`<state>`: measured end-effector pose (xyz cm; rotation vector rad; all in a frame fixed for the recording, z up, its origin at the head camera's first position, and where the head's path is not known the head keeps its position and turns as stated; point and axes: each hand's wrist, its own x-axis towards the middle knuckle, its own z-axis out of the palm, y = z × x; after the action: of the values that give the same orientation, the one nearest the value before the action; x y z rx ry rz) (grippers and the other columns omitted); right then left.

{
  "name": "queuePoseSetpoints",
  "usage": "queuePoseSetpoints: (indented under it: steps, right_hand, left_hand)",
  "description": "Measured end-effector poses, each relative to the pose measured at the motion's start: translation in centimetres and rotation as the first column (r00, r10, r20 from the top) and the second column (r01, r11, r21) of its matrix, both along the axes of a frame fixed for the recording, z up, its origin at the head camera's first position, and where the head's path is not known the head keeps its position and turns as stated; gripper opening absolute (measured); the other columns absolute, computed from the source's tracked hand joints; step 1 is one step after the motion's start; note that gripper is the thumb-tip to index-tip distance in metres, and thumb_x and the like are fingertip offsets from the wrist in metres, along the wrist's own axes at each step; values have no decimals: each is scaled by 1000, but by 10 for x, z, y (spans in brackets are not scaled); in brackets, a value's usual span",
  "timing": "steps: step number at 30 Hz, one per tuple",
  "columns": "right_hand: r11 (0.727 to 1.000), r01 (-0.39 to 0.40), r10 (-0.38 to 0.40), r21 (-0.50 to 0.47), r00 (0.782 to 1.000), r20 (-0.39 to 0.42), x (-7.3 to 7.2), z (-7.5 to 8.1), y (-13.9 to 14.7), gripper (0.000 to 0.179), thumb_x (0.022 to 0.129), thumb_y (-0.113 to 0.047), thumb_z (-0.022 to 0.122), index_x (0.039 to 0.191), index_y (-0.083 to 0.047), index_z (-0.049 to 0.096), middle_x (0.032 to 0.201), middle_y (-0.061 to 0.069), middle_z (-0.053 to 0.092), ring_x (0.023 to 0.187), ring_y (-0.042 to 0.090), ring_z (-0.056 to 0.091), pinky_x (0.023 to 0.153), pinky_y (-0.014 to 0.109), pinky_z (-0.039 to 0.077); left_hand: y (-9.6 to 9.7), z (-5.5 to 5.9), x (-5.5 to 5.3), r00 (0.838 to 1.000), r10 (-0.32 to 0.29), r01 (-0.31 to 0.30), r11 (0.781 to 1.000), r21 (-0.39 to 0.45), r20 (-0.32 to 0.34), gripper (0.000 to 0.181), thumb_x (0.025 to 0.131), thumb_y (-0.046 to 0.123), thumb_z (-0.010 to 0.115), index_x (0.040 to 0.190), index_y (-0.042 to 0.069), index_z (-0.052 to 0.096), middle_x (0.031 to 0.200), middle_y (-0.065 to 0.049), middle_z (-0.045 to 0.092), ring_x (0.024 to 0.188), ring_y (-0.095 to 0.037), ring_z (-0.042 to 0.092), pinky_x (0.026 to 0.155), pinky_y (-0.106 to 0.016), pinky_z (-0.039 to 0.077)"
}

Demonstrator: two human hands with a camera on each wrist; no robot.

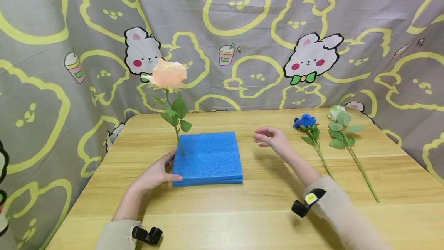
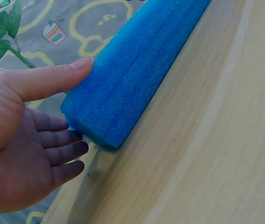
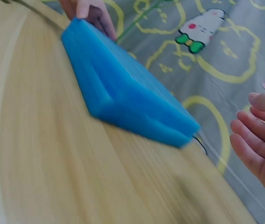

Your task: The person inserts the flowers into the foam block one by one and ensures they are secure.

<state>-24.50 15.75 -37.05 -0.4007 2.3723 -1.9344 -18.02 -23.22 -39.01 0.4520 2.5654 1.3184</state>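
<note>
A blue foam block lies on the table, with a seam along its front side and small holes in its top. A peach artificial rose stands upright in its left part, its leafy stem in the foam. My left hand rests at the block's left end; in the left wrist view the thumb lies on the foam and the other fingers extend beside that end. To the right of the block my right hand hovers above the table with loosely bent fingers, holding nothing.
Right of my right hand lie a blue artificial rose and a whitish-green artificial flower, their stems pointing toward me. My right forearm passes close to the blue rose's stem. A patterned curtain hangs behind the wooden table.
</note>
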Motion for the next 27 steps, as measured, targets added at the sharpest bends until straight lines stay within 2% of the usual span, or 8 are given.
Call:
queuePoseSetpoints:
  steps: [5, 14, 17, 21, 24, 27]
  right_hand:
    - [996, 69, -68, 48, 998, -8, 14, 1, 40, 41, 93, -16, 59, 119, 16, 51, 104, 18, 67, 81, 5, 65, 74, 25, 55]
    - [978, 174, -173, 116, 985, -17, 34, 4, 104, 50, 94, -24, 58, 123, 15, 48, 91, -13, 68, 82, 0, 65, 72, 21, 54]
    - [971, 206, -205, 122, 978, -20, 39, 6, 123, 46, 94, -26, 58, 119, 12, 50, 88, -16, 68, 81, 0, 65, 71, 20, 54]
    - [962, 236, -236, 133, 972, -17, 43, 4, 147, 31, 93, -26, 58, 112, -1, 56, 86, -19, 67, 80, 0, 66, 70, 21, 54]
    - [955, 245, -247, 168, 969, -10, 47, 0, 162, 37, 94, -26, 57, 116, 4, 55, 85, -23, 65, 79, -2, 64, 68, 21, 54]
    - [947, 243, -251, 208, 968, 13, 49, -4, 172, 52, 95, -26, 56, 124, 16, 45, 85, -26, 62, 78, -4, 63, 69, 21, 54]
  left_hand:
    - [0, -3, 0, 1000, 17, -17, 1000, 3, 26, 102, 77, 32, 77, 146, -8, 13, 149, -30, 21, 136, -45, 22, 108, -56, 23]
    - [-1, -4, 1, 1000, 18, -18, 1000, -2, 23, 102, 77, 32, 76, 145, -9, 14, 148, -31, 20, 135, -47, 21, 107, -57, 23]
    - [-1, -3, 2, 999, 22, -22, 1000, -3, 24, 102, 77, 32, 76, 145, -9, 13, 148, -31, 20, 135, -47, 21, 107, -57, 23]
    - [-1, -3, 2, 999, 25, -25, 1000, -3, 24, 102, 77, 32, 77, 146, -9, 14, 148, -31, 21, 135, -46, 22, 107, -57, 23]
    - [0, -3, 1, 1000, 22, -22, 1000, -12, 19, 102, 77, 33, 77, 146, -9, 14, 148, -31, 22, 135, -46, 22, 107, -57, 24]
    - [0, -3, -1, 1000, 18, -18, 1000, -10, 20, 101, 77, 32, 77, 146, -9, 14, 148, -31, 21, 135, -46, 22, 107, -57, 23]
